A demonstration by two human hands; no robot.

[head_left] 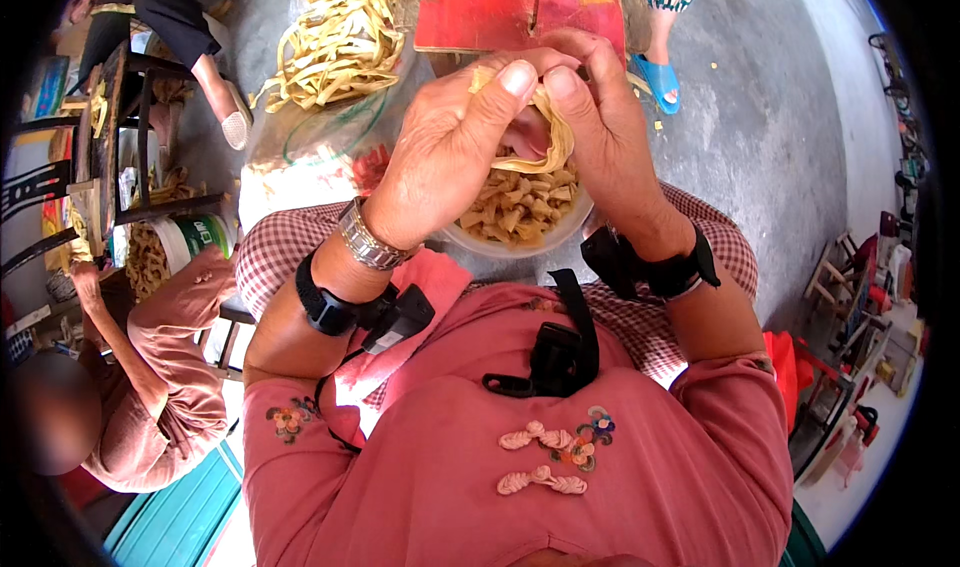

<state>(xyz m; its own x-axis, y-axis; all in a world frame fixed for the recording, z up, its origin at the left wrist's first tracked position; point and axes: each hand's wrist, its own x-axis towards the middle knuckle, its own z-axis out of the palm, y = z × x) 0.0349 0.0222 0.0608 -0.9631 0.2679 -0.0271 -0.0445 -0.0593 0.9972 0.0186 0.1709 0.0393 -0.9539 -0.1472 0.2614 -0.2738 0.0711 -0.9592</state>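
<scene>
A long, pale yellow flat strip [562, 139] is bent into a loop between my two hands; it looks like a dried food strip, though the exact kind is unclear. My left hand [445, 147] is closed on one side of it, the thumb pressing near the top. On the other side my right hand [612, 132] pinches the strip, thumb close to the left thumb. Some fingers are hidden behind the thumbs and the loop. Just beneath, a round whitish tub [512, 251] between my knees holds many short tan folded pieces [515, 210].
Ahead on the left, a heap of yellow strips [340, 42] lies on clear plastic. A worn red board [475, 12] stands directly ahead. At left, a seated person [180, 367] works beside a white bucket [195, 239] and dark chair frames. Another person's blue slipper [656, 82] is ahead right.
</scene>
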